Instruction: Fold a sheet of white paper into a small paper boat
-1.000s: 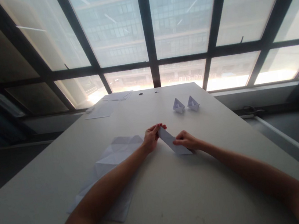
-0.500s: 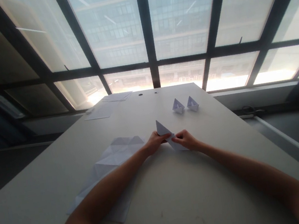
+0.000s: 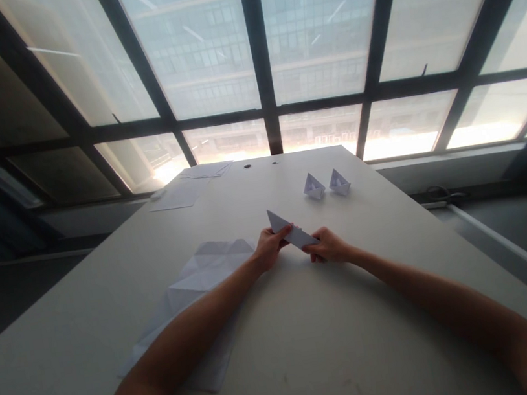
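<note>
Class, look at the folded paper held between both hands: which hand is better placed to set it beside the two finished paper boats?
Probably the right hand: it already pinches the folded paper, and the two paper boats sit on its side of the table; the left hand is farther away.

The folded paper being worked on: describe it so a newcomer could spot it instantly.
Start at the long pale table under the big window. At its middle, the left hand and right hand pinch a pointed folded paper between them. Unlike the two little paper boats beyond and the creased sheet lying flat, it is held up.
</note>
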Motion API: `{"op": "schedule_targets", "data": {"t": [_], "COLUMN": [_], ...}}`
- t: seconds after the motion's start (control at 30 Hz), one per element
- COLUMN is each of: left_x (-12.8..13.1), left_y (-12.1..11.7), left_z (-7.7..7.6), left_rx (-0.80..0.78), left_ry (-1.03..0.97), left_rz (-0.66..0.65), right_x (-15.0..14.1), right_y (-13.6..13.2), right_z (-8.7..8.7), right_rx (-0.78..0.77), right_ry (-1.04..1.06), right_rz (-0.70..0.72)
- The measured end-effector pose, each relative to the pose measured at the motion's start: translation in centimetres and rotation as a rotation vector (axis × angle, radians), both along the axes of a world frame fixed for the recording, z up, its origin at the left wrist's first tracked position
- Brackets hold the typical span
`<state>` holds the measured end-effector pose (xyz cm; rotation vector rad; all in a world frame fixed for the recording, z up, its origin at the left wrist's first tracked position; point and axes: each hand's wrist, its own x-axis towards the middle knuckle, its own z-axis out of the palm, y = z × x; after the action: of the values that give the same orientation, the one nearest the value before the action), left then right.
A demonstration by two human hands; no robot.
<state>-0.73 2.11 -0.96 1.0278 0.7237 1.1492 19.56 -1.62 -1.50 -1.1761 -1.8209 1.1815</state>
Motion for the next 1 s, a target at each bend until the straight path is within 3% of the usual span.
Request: {"op": "schedule_targets", "data": {"t": [0.23,0.43,0.73,0.83,1.0], "left_x": [-0.3,-0.8,-1.5,-1.6,-1.0], "left_y": [0.8,1.7,2.8,2.6,1.2], "left_z": [0.3,0.2,0.3,0.3,0.2], "left_rx": [-0.012,-0.023,-0.078,-0.078,-0.110], "left_ry": [-0.108,-0.202,-0.255,-0.241,-0.147], "left_rz": [0.161,0.257,0.399,0.319,-0.018], "right_x": [0.1,0.2,1.0,1.1,1.1], "right_y": [-0.4,-0.2,-0.2,-0.2,-0.3], "right_z": [1.1,1.3,0.9,0.5,0.3], "right_rx": [-0.060,-0.097,-0.028,0.086,0.513], "right_ry": [0.069,0.130,0.100,0.015,-0.364], "right_rz": [0.013,-0.078,0.010,-0.060,-0.259]}}
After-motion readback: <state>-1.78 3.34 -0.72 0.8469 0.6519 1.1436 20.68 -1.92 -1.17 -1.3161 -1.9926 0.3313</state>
